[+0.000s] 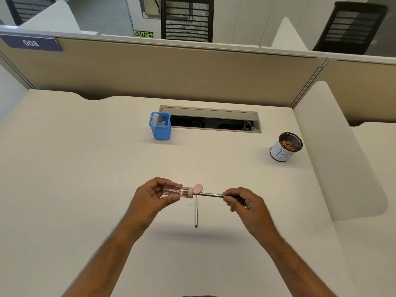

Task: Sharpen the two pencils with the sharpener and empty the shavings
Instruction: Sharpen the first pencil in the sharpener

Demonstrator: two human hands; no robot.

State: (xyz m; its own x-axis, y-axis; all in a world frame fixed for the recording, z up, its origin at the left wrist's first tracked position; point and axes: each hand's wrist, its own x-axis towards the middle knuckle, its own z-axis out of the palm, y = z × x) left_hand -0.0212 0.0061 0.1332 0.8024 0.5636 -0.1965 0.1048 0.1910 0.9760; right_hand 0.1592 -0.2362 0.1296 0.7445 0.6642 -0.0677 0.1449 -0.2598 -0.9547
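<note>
My left hand [153, 196] grips a clear tube sharpener [177, 190] with a pink end and a flipped-open pink cap [197, 187], held sideways above the desk. My right hand [244, 201] pinches a dark pencil [211, 194] by its rear half. The pencil lies level, its tip at the sharpener's pink end. A second pencil [196, 212] lies on the desk below, pointing toward me.
A blue mesh holder [160, 126] stands at the back centre beside an open cable slot [214, 122]. A white cup [285, 147] marked "B" with shavings inside stands at the right. Beige partitions [171, 71] close the desk's back and right side.
</note>
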